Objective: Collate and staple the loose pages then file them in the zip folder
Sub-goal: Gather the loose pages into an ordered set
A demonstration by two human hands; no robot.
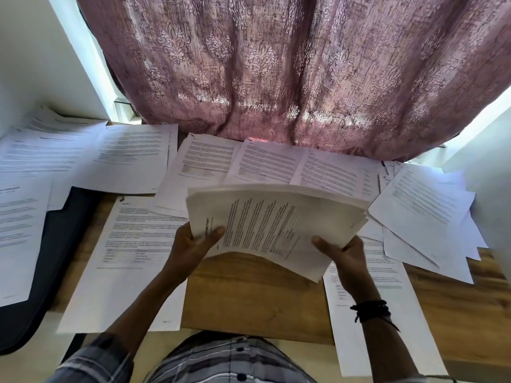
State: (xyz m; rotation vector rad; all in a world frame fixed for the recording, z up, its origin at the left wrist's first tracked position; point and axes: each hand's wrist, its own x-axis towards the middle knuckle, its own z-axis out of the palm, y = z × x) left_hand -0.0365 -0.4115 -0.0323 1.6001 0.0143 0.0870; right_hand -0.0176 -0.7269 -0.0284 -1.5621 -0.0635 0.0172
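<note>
A person stands at a wooden table point(249, 294) strewn with printed sheets, seen from above. Both hands hold a thick stack point(276, 217) of pages in the middle of the frame, lifted clear of the table and sagging between the grips. Its top sheet is turned sideways, with a bold heading near the left thumb and a grey shaded block to the right (none of the print is sharp enough to read).

The left hand point(193, 241) pinches the stack's lower left corner, thumb flat on top and fingers hidden beneath. The right hand point(343, 255) pinches the lower right edge the same way, thumb on top and fingers curled under. A black bracelet point(370, 309) circles the right wrist.

Loose pages point(271, 164) lie in an overlapping row along the far edge, against a mauve patterned curtain point(276, 64), and more fan out at the right and upper left. One sheet point(130, 258) lies below the left hand; its lower edge overhangs the table.

A dark folder point(63, 244) lies at the left of the frame, partly under pages.

Bare wood shows in the lower middle, directly under the stack, and at the lower right.
</note>
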